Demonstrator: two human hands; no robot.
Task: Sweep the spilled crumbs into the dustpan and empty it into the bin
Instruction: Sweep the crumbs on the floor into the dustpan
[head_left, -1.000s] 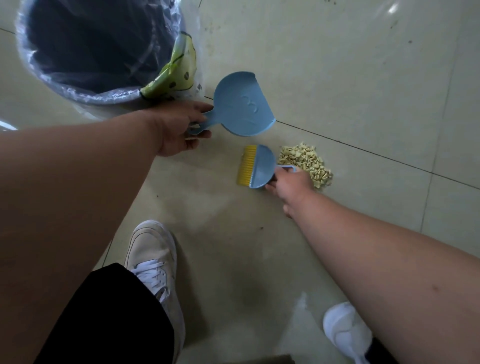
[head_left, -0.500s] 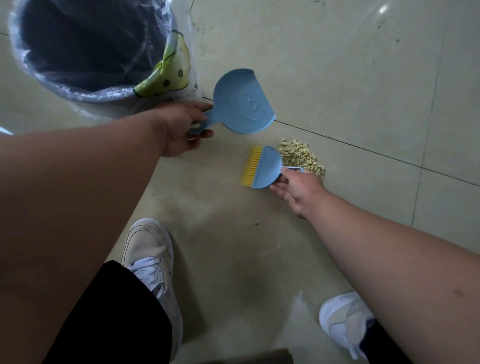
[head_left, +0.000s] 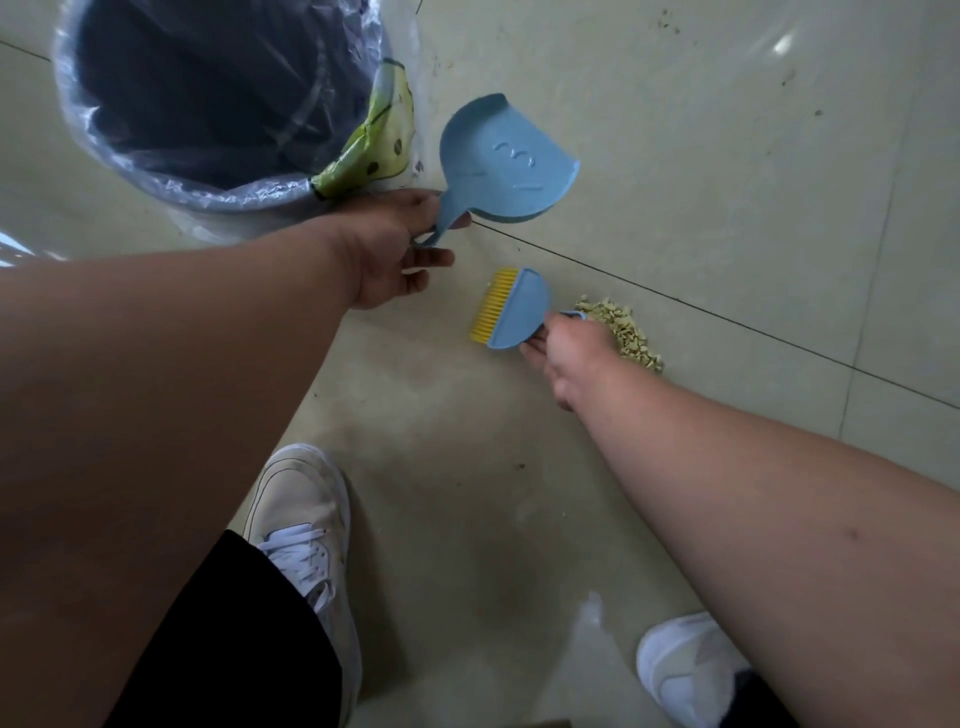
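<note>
A pile of pale yellow crumbs (head_left: 626, 332) lies on the tiled floor, partly hidden by my right hand (head_left: 569, 353). That hand is shut on the handle of a small blue brush (head_left: 511, 312) with yellow bristles, held just left of the pile. My left hand (head_left: 395, 244) grips the handle of a blue dustpan (head_left: 506, 161), raised with its inside facing me, above and left of the crumbs. The bin (head_left: 83, 114), dark inside with a clear plastic liner, stands at the upper left, close to the dustpan.
My two white shoes (head_left: 306, 525) (head_left: 685, 665) stand on the floor below the hands. A green and yellow wrapper (head_left: 363, 156) hangs at the bin's near rim. A dark grout line (head_left: 727, 322) runs across the floor behind the crumbs.
The left hand has tilted the dustpan up, so its inside now shows, with its handle held by the fingertips. The brush has stayed beside the crumb pile.
</note>
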